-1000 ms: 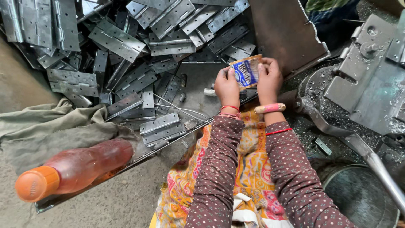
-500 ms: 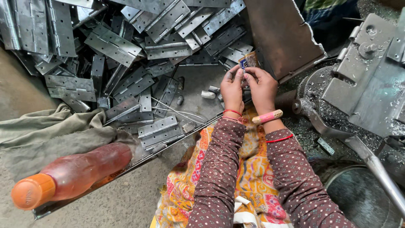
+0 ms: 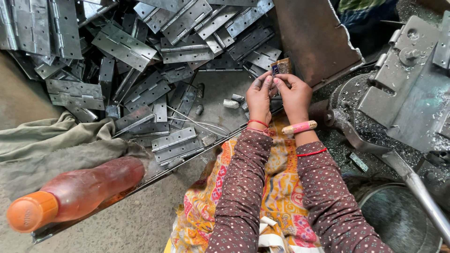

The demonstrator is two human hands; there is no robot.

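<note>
Right now both hands meet over a small sachet (image 3: pixel 281 66), brown with a blue patch, held up above the tray of hinges (image 3: pixel 140 70); the left hand (image 3: pixel 259 96) pinches its lower left edge between thumb and fingers, and the right hand (image 3: pixel 294 93) closes on the lower right edge, thumbs nearly touching. So the sachet sits in the air between the 2 hands, clear of the tray floor, with a brown metal sheet (image 3: pixel 314 42) just behind it.

Judged from the grip, the step in hand looks like tearing or working open the sachet; both sets of fingertips bear on 1 short edge. The next move would call for a firm pinch on each side and opposite pulls, kept small so the contents do not spill; how far the packet is already open cannot be told. A capped orange bottle (image 3: pixel 75 192) lies on a green cloth (image 3: pixel 51 145) well to the left; a grey machine (image 3: pixel 403 89) strewn with swarf stands to the right.
</note>
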